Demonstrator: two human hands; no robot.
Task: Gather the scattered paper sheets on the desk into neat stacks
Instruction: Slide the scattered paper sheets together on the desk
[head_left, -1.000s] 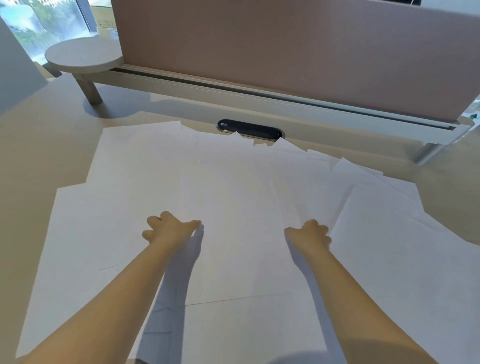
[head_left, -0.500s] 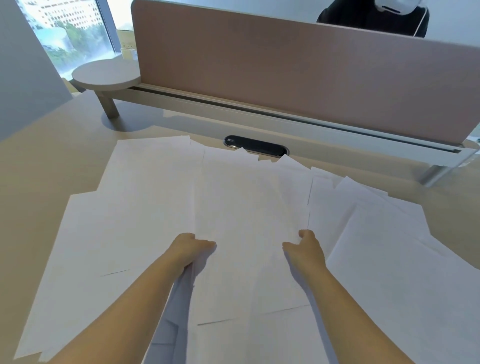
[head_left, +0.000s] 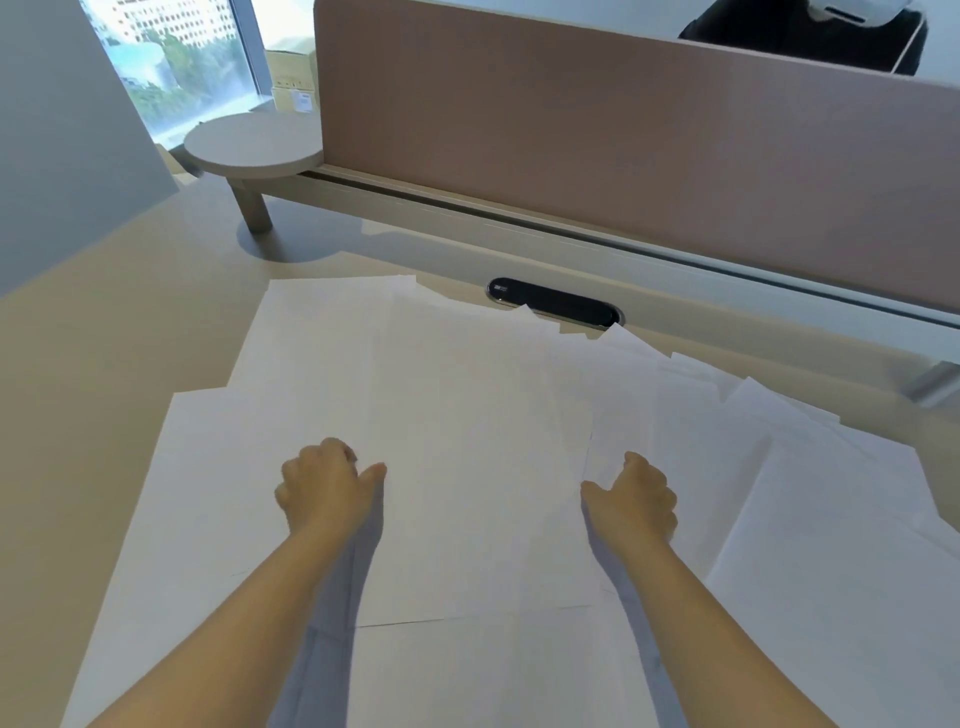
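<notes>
Paper sheets (head_left: 519, 649) lie spread and overlapping over the desk (head_left: 104, 374) | middle sheet (head_left: 478, 441) on top, between both hands | left hand (head_left: 324, 488) pinches its left edge, fingers curled | right hand (head_left: 636, 501) pinches its right edge, fingers curled | pink divider (head_left: 597, 156) stands behind

Beige desk (head_left: 93, 374) backed by pink divider (head_left: 597, 156); round side shelf (head_left: 254, 148) left; bright window (head_left: 176, 57) beyond.

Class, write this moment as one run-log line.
left hand: grips left edge of centre white paper sheet | right hand: grips its right edge | stacks: none yet
</notes>
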